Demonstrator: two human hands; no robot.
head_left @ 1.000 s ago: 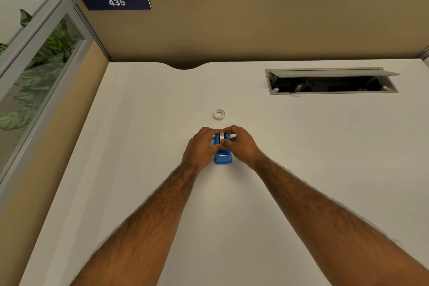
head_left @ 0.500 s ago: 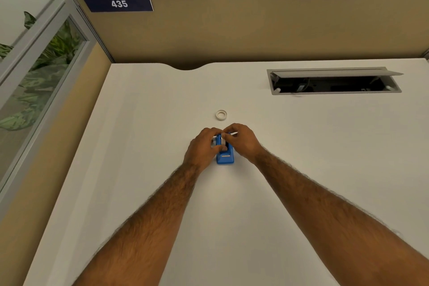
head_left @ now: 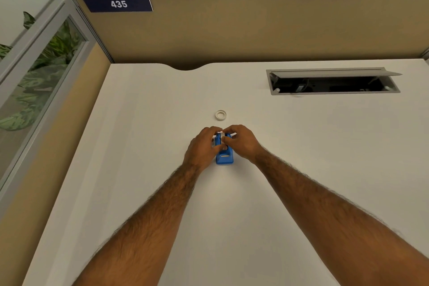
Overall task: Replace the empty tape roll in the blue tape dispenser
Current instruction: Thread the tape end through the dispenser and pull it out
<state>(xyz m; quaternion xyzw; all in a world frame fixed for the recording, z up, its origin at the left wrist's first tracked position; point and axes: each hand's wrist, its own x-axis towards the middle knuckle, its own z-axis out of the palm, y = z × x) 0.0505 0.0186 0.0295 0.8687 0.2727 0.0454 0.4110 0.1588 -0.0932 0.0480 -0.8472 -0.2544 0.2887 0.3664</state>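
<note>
While both of my hands sit cupped around the far end of the blue tape dispenser [head_left: 224, 154], I can see that neither is spread open. My left hand [head_left: 201, 146] curls in against the dispenser's left side, fingers bent and pressed to the blue body, thumb lying along its near flank. My right hand [head_left: 241, 141] comes in from the other side, its fingertips [head_left: 224, 139] pinched together over the top of the dispenser, where a sliver of white roll [head_left: 221, 134] shows between the two hands. I cannot tell whether that roll is seated in its cradle or held just above it, since my fingers cover the hub. The two hands nearly meet over the top.

As for the dispenser, it stands upright on the white table [head_left: 301, 146], about mid-table, its cutter end pointing toward me. That near end is uncovered: a sloped blue nose with a small pale metal strip across it. Its far half is hidden under my fingers.

Just beyond my hands, apart from them, a small white ring [head_left: 220, 115] lies flat on the table, its centre open. Further off to the right, a grey cable hatch [head_left: 334, 81] is set into the tabletop with its lid propped up.
</note>
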